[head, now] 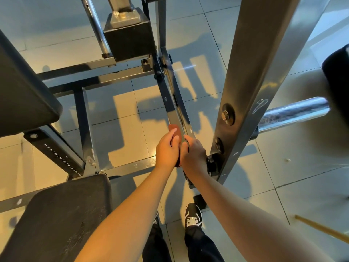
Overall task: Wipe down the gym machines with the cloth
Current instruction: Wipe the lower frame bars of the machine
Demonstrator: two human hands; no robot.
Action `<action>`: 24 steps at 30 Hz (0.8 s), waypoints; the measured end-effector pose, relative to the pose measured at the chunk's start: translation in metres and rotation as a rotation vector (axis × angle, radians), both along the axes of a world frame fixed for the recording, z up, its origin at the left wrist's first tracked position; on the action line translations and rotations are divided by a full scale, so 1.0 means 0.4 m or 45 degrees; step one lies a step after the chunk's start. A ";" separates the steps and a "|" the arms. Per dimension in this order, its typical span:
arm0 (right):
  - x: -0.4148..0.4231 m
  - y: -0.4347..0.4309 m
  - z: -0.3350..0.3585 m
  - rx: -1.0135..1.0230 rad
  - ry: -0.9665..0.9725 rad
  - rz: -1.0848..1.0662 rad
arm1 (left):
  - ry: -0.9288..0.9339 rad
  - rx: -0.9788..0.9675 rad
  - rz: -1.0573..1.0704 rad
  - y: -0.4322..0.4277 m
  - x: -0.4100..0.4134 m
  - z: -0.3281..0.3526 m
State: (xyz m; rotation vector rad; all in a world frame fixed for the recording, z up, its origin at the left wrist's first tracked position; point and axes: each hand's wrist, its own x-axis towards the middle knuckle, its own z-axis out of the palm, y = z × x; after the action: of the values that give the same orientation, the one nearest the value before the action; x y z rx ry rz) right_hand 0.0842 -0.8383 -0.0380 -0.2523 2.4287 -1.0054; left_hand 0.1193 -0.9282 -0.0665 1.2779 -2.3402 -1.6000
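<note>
The left hand (167,148) clamps the red cloth (174,129) against the sloping frame bar (175,110) near its lower end; the right hand (194,152) is curled alongside, grip unclear. Advise firm full-length strokes, covering every face.

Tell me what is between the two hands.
The head view shows a reddish-brown cloth wedged between the left hand and the right hand, its top end sticking out beside the slanted metal bar.
</note>
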 end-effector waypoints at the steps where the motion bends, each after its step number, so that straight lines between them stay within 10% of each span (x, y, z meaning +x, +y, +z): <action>1: 0.001 0.002 0.002 -0.001 -0.017 -0.029 | -0.003 -0.018 -0.016 0.009 0.006 0.006; 24: -0.009 0.003 0.020 -0.051 -0.140 -0.118 | 0.006 -0.063 -0.199 0.009 0.050 0.000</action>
State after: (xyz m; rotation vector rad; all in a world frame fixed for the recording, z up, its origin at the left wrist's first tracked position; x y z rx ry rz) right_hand 0.0806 -0.8371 -0.0301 -0.0965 2.3411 -1.0800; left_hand 0.1393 -0.9246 -0.0666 1.1054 -2.5166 -1.5718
